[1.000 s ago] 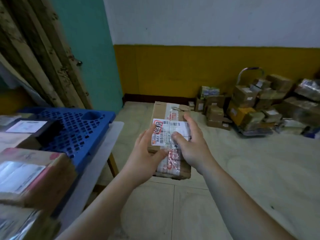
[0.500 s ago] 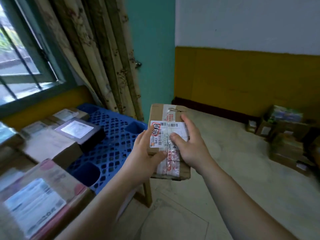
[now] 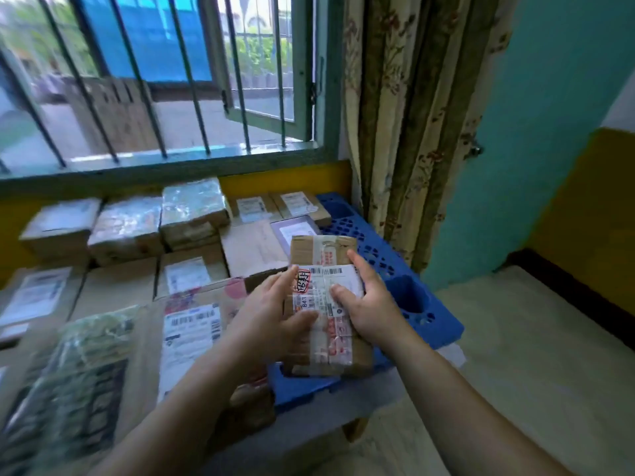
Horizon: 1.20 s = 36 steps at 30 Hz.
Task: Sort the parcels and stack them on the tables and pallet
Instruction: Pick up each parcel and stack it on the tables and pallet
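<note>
A brown cardboard parcel (image 3: pixel 321 255) with a white shipping label and printed tape is held in both hands above the blue pallet (image 3: pixel 409 300). My left hand (image 3: pixel 271 317) grips its left edge, thumb across the label. My right hand (image 3: pixel 369 304) grips its right edge, thumb on the label. The pallet lies on a table and carries several parcels, among them a pink-printed box (image 3: pixel 192 324) just left of my hands and a row of taped boxes (image 3: pixel 192 211) under the window.
A barred window (image 3: pixel 154 80) fills the wall behind the pallet. A flowered curtain (image 3: pixel 409 132) hangs at the pallet's right end, beside a teal wall (image 3: pixel 549 132). Pale floor (image 3: pixel 532 355) lies to the right. A plastic-wrapped package (image 3: pixel 68 379) sits near left.
The view has swung left from the floor pile to the pallet and window. Both hands keep the same hold, and the parcel is now over the pallet's right part.
</note>
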Available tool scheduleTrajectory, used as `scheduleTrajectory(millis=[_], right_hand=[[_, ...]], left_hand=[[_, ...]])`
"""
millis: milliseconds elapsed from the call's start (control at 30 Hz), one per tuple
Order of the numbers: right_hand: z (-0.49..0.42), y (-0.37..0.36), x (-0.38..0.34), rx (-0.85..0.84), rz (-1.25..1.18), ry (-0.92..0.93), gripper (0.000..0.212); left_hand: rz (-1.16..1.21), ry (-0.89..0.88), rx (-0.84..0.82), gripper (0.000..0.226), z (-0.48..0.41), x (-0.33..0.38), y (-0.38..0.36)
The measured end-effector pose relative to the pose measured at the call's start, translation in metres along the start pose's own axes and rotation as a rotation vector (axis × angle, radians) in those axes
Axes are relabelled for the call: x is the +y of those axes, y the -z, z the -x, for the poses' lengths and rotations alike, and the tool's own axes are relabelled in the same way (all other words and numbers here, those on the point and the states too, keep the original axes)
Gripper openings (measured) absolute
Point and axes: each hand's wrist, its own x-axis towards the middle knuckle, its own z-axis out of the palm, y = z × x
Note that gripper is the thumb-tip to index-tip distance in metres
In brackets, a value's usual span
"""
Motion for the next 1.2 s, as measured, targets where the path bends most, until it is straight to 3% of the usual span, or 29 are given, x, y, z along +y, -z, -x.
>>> scheduleTrajectory(millis=[67, 133, 233, 400, 667, 867, 1033, 1200], right_hand=[[-0.013, -0.013, 0.009, -0.11, 0.02, -0.02, 0.066], [-0.021, -0.024, 0.018, -0.218, 0.061, -0.053, 0.066], [-0.029, -0.041, 0.03, -0.311, 0.169, -0.067, 0.067], [-0.038, -0.063, 0.037, -0.358, 0.275, -0.003, 0.065], [-0.051, -0.068, 0.021, -0.406, 0.459, -0.015, 0.064], [-0.027, -0.083, -0.04, -0.289, 0.456, 0.169, 0.064], [0.019, -0.145, -0.103, -0.326, 0.433, 0.328, 0.063], [0.094, -0.263, -0.162, -0.494, 0.448, 0.401, 0.063]], left_hand=[[-0.302, 0.116, 0.033, 0.077, 0.004, -0.018, 0.003], [-0.467, 0.265, -0.055, 0.08, 0.009, -0.031, 0.0], [-0.584, 0.349, -0.142, 0.086, 0.014, -0.037, -0.011], [-0.631, 0.389, -0.139, 0.084, 0.013, -0.041, -0.019], [-0.549, 0.4, -0.129, 0.082, 0.011, -0.04, -0.013], [-0.072, 0.282, 0.057, 0.076, 0.036, -0.044, 0.042], [-0.063, 0.34, 0.165, 0.072, 0.113, -0.087, 0.095], [-0.047, 0.406, 0.3, 0.067, 0.225, -0.165, 0.164]])
